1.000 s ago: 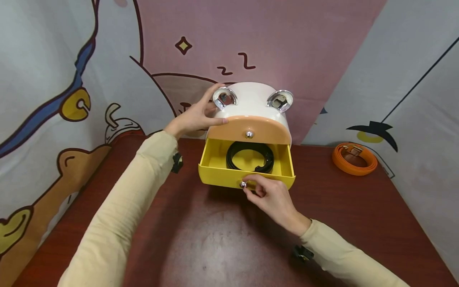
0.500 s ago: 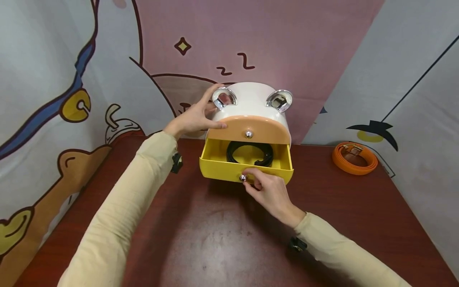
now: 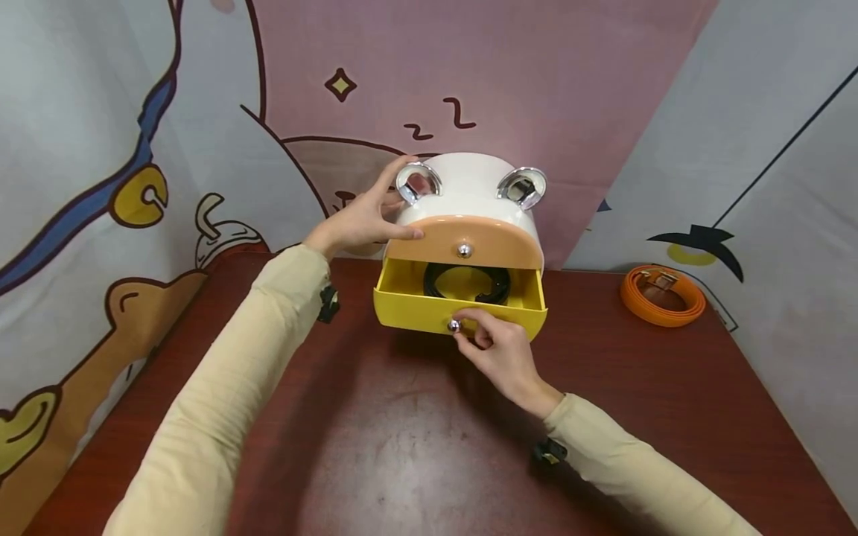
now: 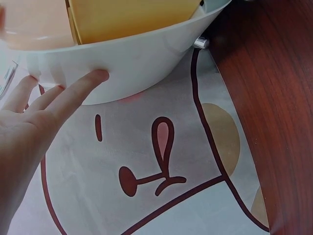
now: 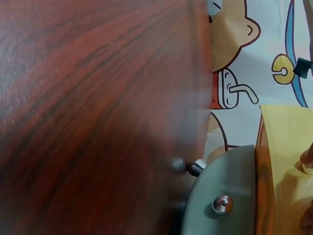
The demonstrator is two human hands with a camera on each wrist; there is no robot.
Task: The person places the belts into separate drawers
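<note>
One yellow drawer (image 3: 409, 310) with a black coil (image 3: 503, 283) inside, partly out of a white cabinet (image 3: 469, 179) on a table (image 3: 389, 447).
Silver knob (image 3: 454, 325) pinched in right hand (image 3: 504, 357); left hand (image 3: 362, 218), fingers apart, against cabinet's side.

Soft light over my table (image 3: 402, 461), with pale glare near me.
Shadows pool under the yellow drawer (image 3: 412, 311) and beside my left sleeve (image 3: 214, 387); the right-wrist view seems blurred around its lower middle.
</note>
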